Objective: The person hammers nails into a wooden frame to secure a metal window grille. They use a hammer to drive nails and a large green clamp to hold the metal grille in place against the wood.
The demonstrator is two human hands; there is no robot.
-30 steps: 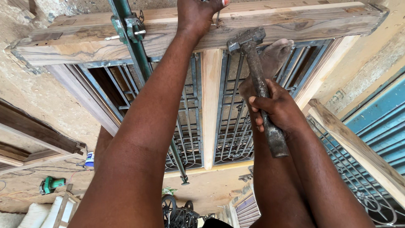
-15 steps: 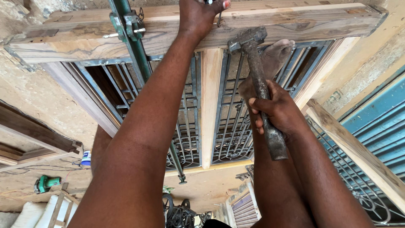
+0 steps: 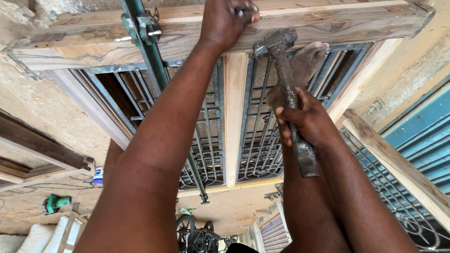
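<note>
A wooden frame with a metal grille (image 3: 206, 136) lies in front of me. My left hand (image 3: 228, 21) rests on its near wooden rail (image 3: 328, 23), fingertips pinched on a small thing that looks like a nail. My right hand (image 3: 304, 122) grips the rusty handle of a hammer (image 3: 286, 89). The hammer's head hangs just off the rail, to the right of my left hand. A pale centre post (image 3: 233, 117) runs down the middle of the frame.
A green bar clamp (image 3: 150, 56) spans the frame at left. A bare foot (image 3: 304, 61) rests on the grille behind the hammer. A second grilled frame (image 3: 398, 164) leans at right beside a blue shutter (image 3: 422, 126). A green power tool (image 3: 54, 204) lies on the ground at left.
Both hands and the hammer stay almost where they were. The view has shifted slightly, and nothing was let go.
</note>
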